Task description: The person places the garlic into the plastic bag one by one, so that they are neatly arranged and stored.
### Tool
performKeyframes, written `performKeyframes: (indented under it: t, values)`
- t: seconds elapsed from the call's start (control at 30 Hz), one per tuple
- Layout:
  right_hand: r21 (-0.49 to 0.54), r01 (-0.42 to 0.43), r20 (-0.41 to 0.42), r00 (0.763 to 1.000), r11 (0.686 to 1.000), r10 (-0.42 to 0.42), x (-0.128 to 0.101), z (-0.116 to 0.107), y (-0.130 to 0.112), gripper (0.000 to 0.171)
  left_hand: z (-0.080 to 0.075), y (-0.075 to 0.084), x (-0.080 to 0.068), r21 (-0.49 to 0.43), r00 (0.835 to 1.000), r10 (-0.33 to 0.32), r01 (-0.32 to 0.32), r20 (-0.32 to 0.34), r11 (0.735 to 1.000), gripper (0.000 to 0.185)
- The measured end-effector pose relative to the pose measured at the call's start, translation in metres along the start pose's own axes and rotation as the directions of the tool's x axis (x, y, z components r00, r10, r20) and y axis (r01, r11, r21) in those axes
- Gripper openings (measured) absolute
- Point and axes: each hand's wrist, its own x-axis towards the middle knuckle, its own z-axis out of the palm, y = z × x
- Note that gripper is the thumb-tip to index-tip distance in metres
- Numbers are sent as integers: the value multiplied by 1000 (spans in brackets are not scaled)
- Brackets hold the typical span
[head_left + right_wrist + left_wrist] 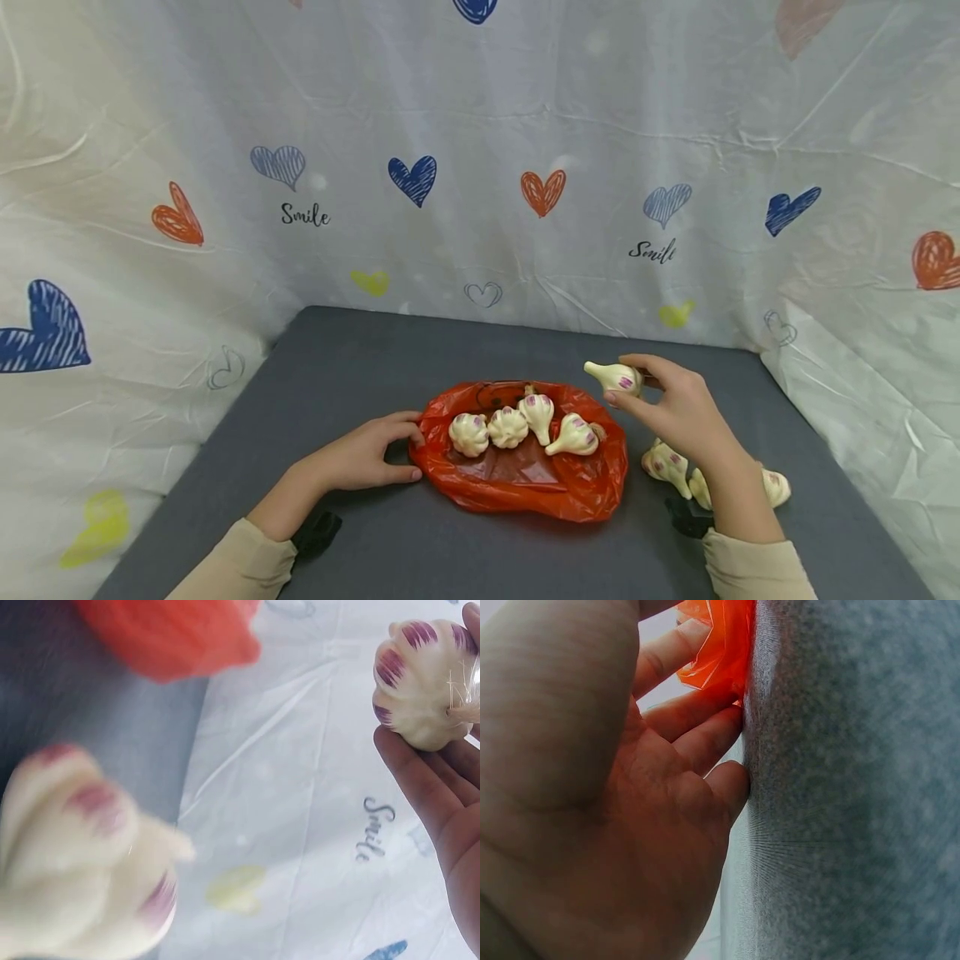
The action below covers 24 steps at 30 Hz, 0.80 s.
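My right hand (678, 408) pinches a garlic bulb (621, 378) between thumb and fingers, held above the right rim of a red plastic bag (517, 500). White with purple streaks, this bulb shows its root end in the right wrist view. The bag lies spread open like a shallow bowl, with several garlic bulbs (508, 427) inside. Against its left side rests my left hand (367, 454), fingers loosely extended and fingertips touching the plastic. In the left wrist view its fingers (705, 739) lie low along the tabletop beside the bag.
More garlic bulbs (665, 465) lie on the dark grey table (360, 358) to the right of the bag, partly hidden by my right forearm. A white curtain (480, 250) printed with hearts hangs behind the table and along both sides.
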Motion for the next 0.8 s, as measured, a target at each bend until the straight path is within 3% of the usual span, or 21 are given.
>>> performKeyframes:
  t: [0.8]
  values:
    - [155,76,64,994,985,-87,23,47,-37,50,1,-2,0,13,1000,10,-10,-2,1000,27]
